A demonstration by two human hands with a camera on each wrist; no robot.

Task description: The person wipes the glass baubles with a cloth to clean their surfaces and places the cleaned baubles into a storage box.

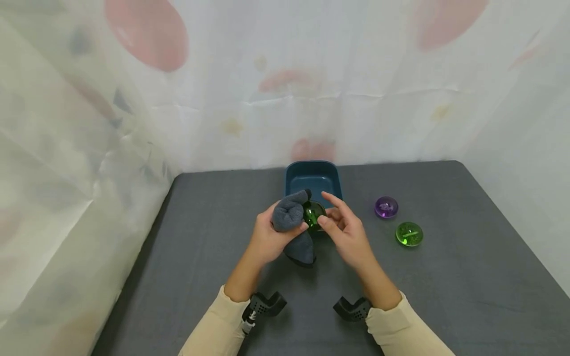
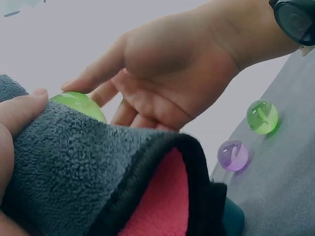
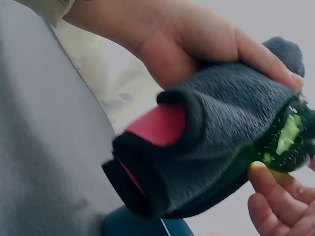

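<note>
My left hand [image 1: 269, 235] grips a bunched grey cloth [image 1: 288, 213] with a pink inner side [image 2: 162, 196] and presses it against a clear green ball [image 1: 314, 214]. My right hand [image 1: 346, 231] holds that ball from the right, pinching it between thumb and fingertips [image 3: 266, 184]. Both hands hover just in front of a dark blue tray [image 1: 313, 174]. In the left wrist view the green ball [image 2: 78, 102] peeks over the cloth [image 2: 83, 167] under my right hand [image 2: 172, 73]. In the right wrist view the cloth [image 3: 216, 132] wraps most of the ball [image 3: 289, 140].
On the grey tabletop [image 1: 467, 257] to the right lie a purple ball [image 1: 386, 206] and another green ball [image 1: 409, 234], the same pair as the green ball [image 2: 262, 116] and purple ball [image 2: 233, 155] in the left wrist view. White patterned curtains close the back and sides.
</note>
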